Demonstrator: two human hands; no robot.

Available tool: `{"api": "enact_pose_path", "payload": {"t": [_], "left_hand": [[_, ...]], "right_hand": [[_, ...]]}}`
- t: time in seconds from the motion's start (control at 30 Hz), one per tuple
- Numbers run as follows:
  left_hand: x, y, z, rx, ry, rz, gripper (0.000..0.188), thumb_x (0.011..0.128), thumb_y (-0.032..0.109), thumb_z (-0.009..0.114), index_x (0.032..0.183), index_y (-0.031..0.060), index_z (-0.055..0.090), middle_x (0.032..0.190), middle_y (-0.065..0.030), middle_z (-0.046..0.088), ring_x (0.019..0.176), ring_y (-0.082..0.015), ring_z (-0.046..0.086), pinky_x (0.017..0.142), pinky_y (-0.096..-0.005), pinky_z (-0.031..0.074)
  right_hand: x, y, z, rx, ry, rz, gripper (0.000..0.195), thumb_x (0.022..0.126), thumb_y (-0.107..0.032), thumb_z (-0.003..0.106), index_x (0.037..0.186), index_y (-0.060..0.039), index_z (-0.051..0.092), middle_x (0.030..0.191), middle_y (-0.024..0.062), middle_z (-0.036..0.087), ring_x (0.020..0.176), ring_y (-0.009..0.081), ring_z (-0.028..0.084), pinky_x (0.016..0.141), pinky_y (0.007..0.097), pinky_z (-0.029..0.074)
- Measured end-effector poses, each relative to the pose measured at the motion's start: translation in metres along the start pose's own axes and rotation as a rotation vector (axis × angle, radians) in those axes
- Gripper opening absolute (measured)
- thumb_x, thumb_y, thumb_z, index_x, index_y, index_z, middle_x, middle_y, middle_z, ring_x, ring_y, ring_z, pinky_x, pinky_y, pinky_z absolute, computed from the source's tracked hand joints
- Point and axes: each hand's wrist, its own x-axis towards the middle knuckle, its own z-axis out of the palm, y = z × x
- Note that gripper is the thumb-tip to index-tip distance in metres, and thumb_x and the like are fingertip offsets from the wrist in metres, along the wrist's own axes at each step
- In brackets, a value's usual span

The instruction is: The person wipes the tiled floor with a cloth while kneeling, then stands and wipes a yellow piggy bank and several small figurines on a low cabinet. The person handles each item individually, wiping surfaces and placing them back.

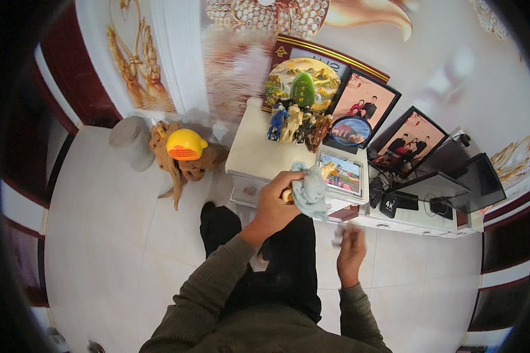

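My left hand grips a crumpled pale blue cloth, held in front of the cabinet. Inside the cloth is a glossy figurine, mostly covered; a cream part sticks out at the top and an amber part shows by my fingers. My right hand is apart from it, lower and to the right, blurred with its fingers curled. Something pale and blurred shows beside those fingers; I cannot tell what it is. Several horse figurines in blue, cream, dark and amber stand close together on the white cabinet.
Behind the figurines stands a round landscape plaque. Framed portraits lean at the wall, and a small framed picture lies near the cabinet's front edge. A television is at right. A yellow duck-like object rests on a root-wood piece at left.
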Motion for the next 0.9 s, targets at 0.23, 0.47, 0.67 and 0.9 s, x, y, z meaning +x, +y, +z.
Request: {"api": "enact_pose_path", "payload": {"t": [0.23,0.47,0.67,0.9], "left_hand": [[0.05,-0.021,-0.029,-0.001,-0.432,0.009,0.054,0.076,0.011,0.092,0.124,0.006,0.068,0.113,-0.0089,0.069,0.104,-0.0197,0.069,0.091,-0.0334,0.054],[0.096,-0.095,-0.025,-0.131,-0.71,-0.031,0.061,0.077,0.017,0.09,0.134,0.0212,0.068,0.122,-0.0105,0.07,0.101,-0.0262,0.074,0.082,-0.0369,0.06],[0.116,-0.133,-0.01,-0.325,-0.764,-0.14,0.059,0.076,0.021,0.088,0.131,0.024,0.067,0.122,-0.0085,0.069,0.097,-0.0301,0.074,0.078,-0.0368,0.059],[0.134,-0.134,-0.006,-0.429,-0.994,-0.386,0.06,0.083,0.02,0.086,0.139,0.0255,0.065,0.123,-0.0098,0.066,0.103,-0.0284,0.071,0.082,-0.0368,0.059]], "right_hand": [[-0.163,0.305,-0.021,-0.783,-0.969,0.552,0.031,0.086,-0.018,0.071,0.115,-0.0082,0.073,0.116,0.0226,0.071,0.111,0.0404,0.067,0.092,0.0538,0.052],[-0.077,0.276,0.095,-0.581,-0.617,0.758,0.029,0.088,-0.017,0.07,0.115,-0.0079,0.073,0.113,0.0215,0.072,0.107,0.039,0.068,0.089,0.0525,0.053],[-0.057,0.264,0.168,-0.497,-0.556,0.871,0.027,0.089,-0.017,0.069,0.114,-0.0076,0.073,0.11,0.0205,0.073,0.104,0.0378,0.069,0.088,0.0514,0.054],[-0.084,0.248,0.199,-0.433,-0.545,1.014,0.025,0.09,-0.016,0.067,0.114,-0.0073,0.073,0.107,0.0193,0.073,0.101,0.0364,0.07,0.085,0.05,0.055]]}}
